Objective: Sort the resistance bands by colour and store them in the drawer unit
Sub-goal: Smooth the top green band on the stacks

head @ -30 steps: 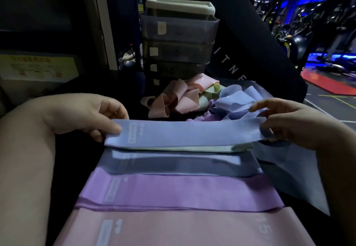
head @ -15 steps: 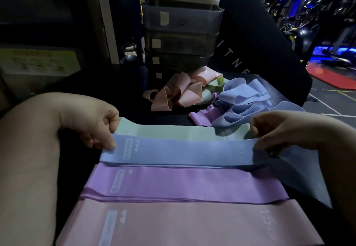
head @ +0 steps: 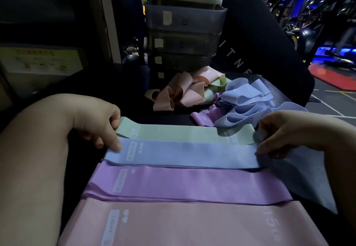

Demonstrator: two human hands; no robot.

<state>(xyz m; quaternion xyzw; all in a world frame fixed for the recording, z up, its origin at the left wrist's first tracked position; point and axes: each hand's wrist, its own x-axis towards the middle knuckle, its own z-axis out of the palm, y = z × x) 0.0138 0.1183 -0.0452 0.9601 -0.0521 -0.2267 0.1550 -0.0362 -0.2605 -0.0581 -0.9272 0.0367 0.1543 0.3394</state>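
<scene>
The blue band (head: 181,154) lies flat across the table (head: 119,91), held at both ends. The left hand (head: 100,124) pinches its left end with curled fingers; the right hand (head: 289,132) grips its right end, fingers bent round it. Just behind it lies a green band (head: 173,132), flat and partly overlapped by the blue one. In front lie a purple stack (head: 183,184) and, nearest, a pink band (head: 183,224). Farther back sits a loose pile (head: 212,99) of pink, green, purple and blue loops. Behind the pile stands the drawer unit (head: 185,33), its drawers closed.
</scene>
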